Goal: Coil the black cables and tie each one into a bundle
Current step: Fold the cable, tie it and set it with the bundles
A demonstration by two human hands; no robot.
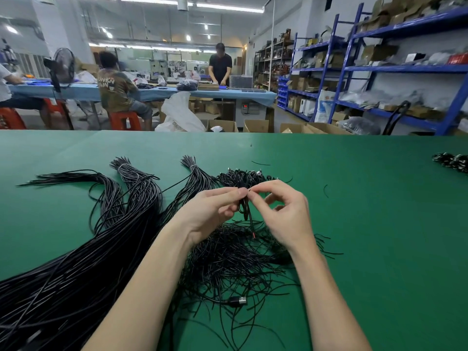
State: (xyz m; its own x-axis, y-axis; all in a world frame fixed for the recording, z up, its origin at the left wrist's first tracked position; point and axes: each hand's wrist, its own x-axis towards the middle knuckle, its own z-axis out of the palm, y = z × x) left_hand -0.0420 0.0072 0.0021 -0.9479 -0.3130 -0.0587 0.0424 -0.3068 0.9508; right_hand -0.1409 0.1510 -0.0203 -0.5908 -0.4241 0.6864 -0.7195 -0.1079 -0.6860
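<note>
Both hands (249, 211) pinch one coiled black cable (243, 207) between them.

Small coiled black cable (244, 207) upright above the loose tie pile (235, 257), long cable bundles (106, 239) leftward.

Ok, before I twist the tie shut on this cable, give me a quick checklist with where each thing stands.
1. Coiled cable held in the left hand: ok, its fingers pinch it.
2. Right hand on the tie: ok, fingertips pinch something thin at the coil's top.
3. Tie wrapped fully round the coil: cannot tell, too small.
4. Coil clear of the loose tie pile: ok, held above it.
5. Loose end tucked in: not ok, one end hangs below.
6. Finished bundles within reach: ok, just beyond the hands.
</note>
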